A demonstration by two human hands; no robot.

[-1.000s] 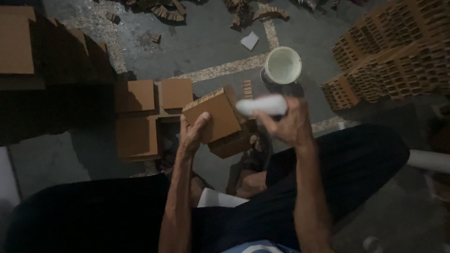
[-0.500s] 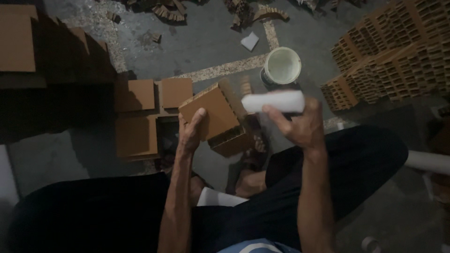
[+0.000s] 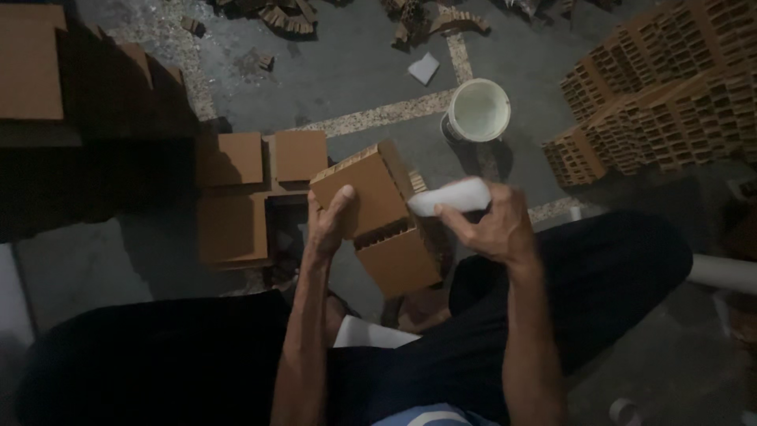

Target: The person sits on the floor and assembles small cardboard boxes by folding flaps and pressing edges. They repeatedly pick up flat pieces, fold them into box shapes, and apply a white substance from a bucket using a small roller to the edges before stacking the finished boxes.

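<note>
Clay block [image 3: 371, 197], tilted above a second block [image 3: 402, 264], is steadied by the left hand [image 3: 331, 225], fingers spread flat on its face; the right hand [image 3: 493, 225] grips a white bar [image 3: 449, 196] at its edge, near a white bucket [image 3: 475, 110].

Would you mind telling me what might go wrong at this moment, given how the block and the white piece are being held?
The left hand only presses flat against the cardboard block, so the tilted block may slip onto the block below. The right hand has a fingertip grip on the white piece, which could drop. The white bucket stands close ahead and might be knocked.
</note>
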